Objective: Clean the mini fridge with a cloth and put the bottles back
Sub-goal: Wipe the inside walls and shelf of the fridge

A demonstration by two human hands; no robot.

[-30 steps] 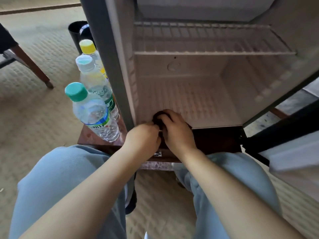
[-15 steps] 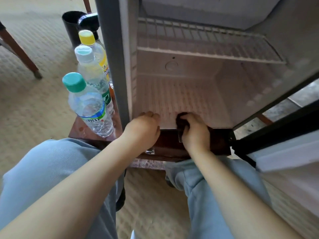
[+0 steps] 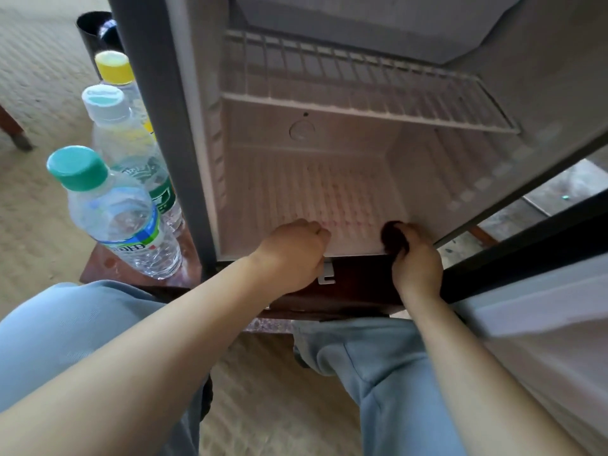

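The mini fridge (image 3: pixel 329 192) stands open with nothing on its ribbed floor, and a white wire shelf (image 3: pixel 362 103) sits above. My right hand (image 3: pixel 416 261) grips a small dark cloth (image 3: pixel 393 236) at the front right corner of the fridge floor. At the front edge, further left, rests my left hand (image 3: pixel 292 255) with its fingers curled and nothing visible in it. Three clear water bottles stand left of the fridge: a green-capped one (image 3: pixel 115 215) nearest, a pale-capped one (image 3: pixel 131 153) behind it, and a yellow-capped one (image 3: pixel 115 69) at the back.
The fridge and bottles sit on a low dark wooden stand (image 3: pixel 138 278). The open fridge door (image 3: pixel 543 291) reaches out at the right. A black bin (image 3: pixel 95 34) stands behind the bottles. My knees in light blue trousers are below, over woven floor matting (image 3: pixel 33 93).
My right hand has slid the cloth from the middle of the fridge's front edge to its right corner. My left hand stayed at the front edge, and my view moved closer.
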